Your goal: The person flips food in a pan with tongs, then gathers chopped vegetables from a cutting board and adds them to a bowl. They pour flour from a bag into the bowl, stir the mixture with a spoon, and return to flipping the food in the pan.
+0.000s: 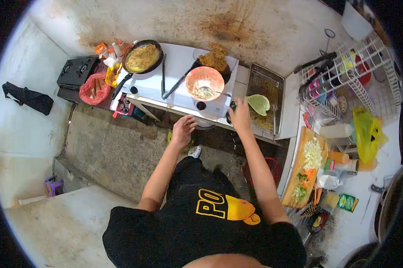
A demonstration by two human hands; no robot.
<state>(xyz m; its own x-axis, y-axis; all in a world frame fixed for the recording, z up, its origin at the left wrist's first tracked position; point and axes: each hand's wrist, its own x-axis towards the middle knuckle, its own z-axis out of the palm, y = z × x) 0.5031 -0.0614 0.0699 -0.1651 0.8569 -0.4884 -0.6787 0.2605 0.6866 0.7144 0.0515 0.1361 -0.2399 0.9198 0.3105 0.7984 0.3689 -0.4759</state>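
Note:
My left hand (182, 131) is in front of the white stove (174, 96), its fingers loosely curved and apart, holding nothing. At the stove's right front corner, my right hand (241, 117) has its fingers closed at a black handle (231, 112); what the handle belongs to is unclear. Just right of it, a green strainer (258, 103) lies over a metal tray (266, 80). An orange-and-white bowl (204, 81) with pale mixture and a spoon rests on the right side of the stove. Behind it is browned food (215, 58). A black pan (131, 71) holds yellow food on the left.
Black tongs (164, 80) lie mid-stove. On the right counter are a wooden board (294, 178) with chopped vegetables, bottles (337, 157) and a yellow bag (366, 134). A white dish rack (344, 67) stands at back right. A red bag (94, 88) sits left of the stove.

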